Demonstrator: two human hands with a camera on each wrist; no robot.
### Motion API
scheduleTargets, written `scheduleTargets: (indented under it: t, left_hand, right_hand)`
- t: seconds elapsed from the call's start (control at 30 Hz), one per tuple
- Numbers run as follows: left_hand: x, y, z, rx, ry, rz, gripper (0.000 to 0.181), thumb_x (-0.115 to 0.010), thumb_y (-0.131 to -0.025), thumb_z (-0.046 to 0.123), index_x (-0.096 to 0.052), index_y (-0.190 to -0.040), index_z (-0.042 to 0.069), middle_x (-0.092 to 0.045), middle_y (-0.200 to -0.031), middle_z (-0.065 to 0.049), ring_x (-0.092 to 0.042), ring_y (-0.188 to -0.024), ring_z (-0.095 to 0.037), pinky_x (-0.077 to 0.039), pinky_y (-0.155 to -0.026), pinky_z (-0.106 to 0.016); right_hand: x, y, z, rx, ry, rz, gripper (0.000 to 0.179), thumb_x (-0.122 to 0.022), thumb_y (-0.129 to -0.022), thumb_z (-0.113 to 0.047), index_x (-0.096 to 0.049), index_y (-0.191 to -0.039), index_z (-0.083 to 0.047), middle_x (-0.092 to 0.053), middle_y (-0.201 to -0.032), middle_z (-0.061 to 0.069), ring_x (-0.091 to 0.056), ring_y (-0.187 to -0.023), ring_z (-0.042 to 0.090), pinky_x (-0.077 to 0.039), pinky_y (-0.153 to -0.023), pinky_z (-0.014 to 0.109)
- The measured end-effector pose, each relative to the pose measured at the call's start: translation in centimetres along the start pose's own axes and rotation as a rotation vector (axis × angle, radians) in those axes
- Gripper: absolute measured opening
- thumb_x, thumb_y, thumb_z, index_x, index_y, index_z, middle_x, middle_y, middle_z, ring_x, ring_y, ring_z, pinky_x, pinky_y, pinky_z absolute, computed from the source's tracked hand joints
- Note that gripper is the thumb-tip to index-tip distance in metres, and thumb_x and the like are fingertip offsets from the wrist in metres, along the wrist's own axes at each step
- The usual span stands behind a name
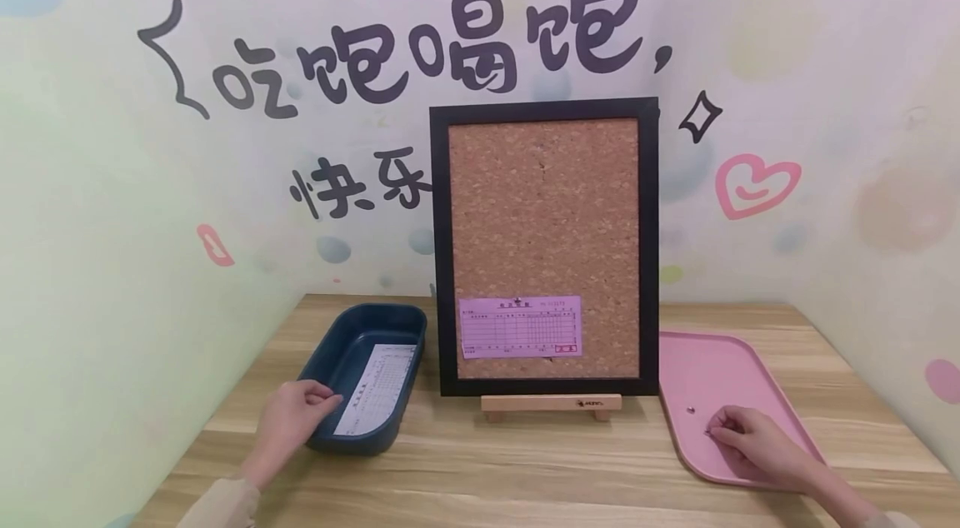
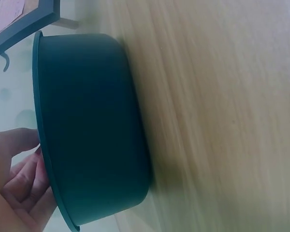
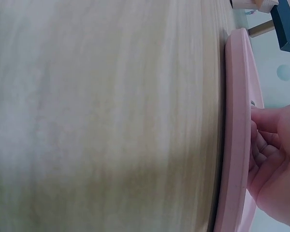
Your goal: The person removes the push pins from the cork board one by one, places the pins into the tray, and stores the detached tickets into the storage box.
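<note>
A dark blue bin (image 1: 315, 436) stands at the left with a white printed form slip (image 1: 382, 386) in it. My left hand (image 1: 296, 415) is over its near left rim, fingers loosely curled, fingertips close beside the slip. In the left wrist view, the bin wall (image 2: 92, 125) hides those fingertips. On the right lies a pink tray (image 1: 738, 353); above it my right hand (image 1: 753, 440) pinches a tiny metal thumbtack (image 1: 708, 432) between thumb and forefinger. Another thumbtack (image 1: 691, 410) lies on the tray. The tray rim (image 3: 234, 135) partly hides the right fingertips.
A black-framed cork board (image 1: 547, 211) leans upright on a small wooden stand (image 1: 551, 404) between bin and tray. A pink form slip (image 1: 517, 328) is tacked to its lower left. Behind the wooden table (image 1: 480, 470) rises a wall (image 1: 225, 178) with painted lettering.
</note>
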State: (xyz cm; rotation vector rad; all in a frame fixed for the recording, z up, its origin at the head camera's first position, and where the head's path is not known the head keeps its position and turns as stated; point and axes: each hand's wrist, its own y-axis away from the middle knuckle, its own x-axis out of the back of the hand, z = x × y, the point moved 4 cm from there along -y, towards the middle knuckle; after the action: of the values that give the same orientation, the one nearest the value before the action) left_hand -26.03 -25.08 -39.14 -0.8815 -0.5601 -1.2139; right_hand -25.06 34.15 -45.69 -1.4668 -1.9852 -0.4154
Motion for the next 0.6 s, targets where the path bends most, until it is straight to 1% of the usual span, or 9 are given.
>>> scheduleTargets:
  t: [0.13,0.23,0.33,0.4,0.5,0.6]
  left_hand:
    - [-0.1,-0.1,0.5,-0.027,-0.007,0.040,0.018,-0.072,-0.074,0.014,-0.067,-0.080,-0.002,-0.067,-0.070,-0.010,-0.064,-0.064,-0.021,-0.048,-0.062,-0.034]
    - [-0.5,-0.1,1.2,-0.052,0.005,0.075,0.018,-0.072,-0.074,0.012,-0.067,-0.083,-0.004,-0.068,-0.070,-0.011,-0.065,-0.066,-0.022,-0.049,-0.064,-0.036]
    - [-1.0,-0.2,1.9,-0.067,0.021,0.109,0.020,-0.072,-0.074,0.012,-0.067,-0.085,-0.004,-0.068,-0.070,-0.009,-0.065,-0.065,-0.021,-0.049,-0.064,-0.036]
    - [-1.4,-0.3,2.4,-0.077,0.032,0.134,0.020,-0.072,-0.074,0.013,-0.067,-0.086,-0.003,-0.068,-0.070,-0.008,-0.065,-0.065,-0.020,-0.049,-0.064,-0.034]
    - [-2.1,-0.5,3.3,-0.097,0.053,0.168,0.023,-0.074,-0.074,0.015,-0.067,-0.089,-0.001,-0.069,-0.073,-0.007,-0.065,-0.067,-0.019,-0.050,-0.064,-0.033]
    - [-3.0,-0.9,4.5,-0.120,0.087,0.171,0.028,-0.074,-0.074,0.016,-0.066,-0.095,0.000,-0.069,-0.079,-0.008,-0.065,-0.071,-0.020,-0.052,-0.065,-0.034]
  right_hand:
    - [0.2,-0.1,0.2,0.003,-0.018,-0.020,0.009,-0.052,-0.089,-0.003,-0.056,-0.085,0.005,-0.048,-0.063,-0.002,-0.043,-0.052,0.000,-0.038,-0.041,0.021]
    - [0.4,-0.2,0.3,0.018,-0.001,-0.032,0.008,-0.053,-0.088,-0.003,-0.056,-0.084,0.003,-0.051,-0.066,-0.002,-0.044,-0.052,0.000,-0.040,-0.041,0.021]
    - [0.7,-0.5,0.2,0.047,0.030,-0.034,0.005,-0.054,-0.087,-0.001,-0.057,-0.084,0.002,-0.054,-0.070,-0.003,-0.046,-0.053,-0.001,-0.043,-0.043,0.022]
    - [0.9,-0.6,-0.1,0.074,0.047,-0.030,0.004,-0.055,-0.086,0.001,-0.057,-0.083,0.003,-0.055,-0.071,-0.003,-0.047,-0.053,-0.001,-0.043,-0.043,0.022]
    - [1.4,-1.1,-0.7,0.101,0.043,-0.021,0.004,-0.054,-0.086,0.003,-0.055,-0.082,0.005,-0.054,-0.067,-0.002,-0.046,-0.052,0.000,-0.042,-0.043,0.022]
    - [1.9,-1.8,-1.6,0.124,0.015,-0.023,0.005,-0.053,-0.086,0.004,-0.054,-0.082,0.007,-0.051,-0.064,0.001,-0.045,-0.050,0.000,-0.041,-0.041,0.021]
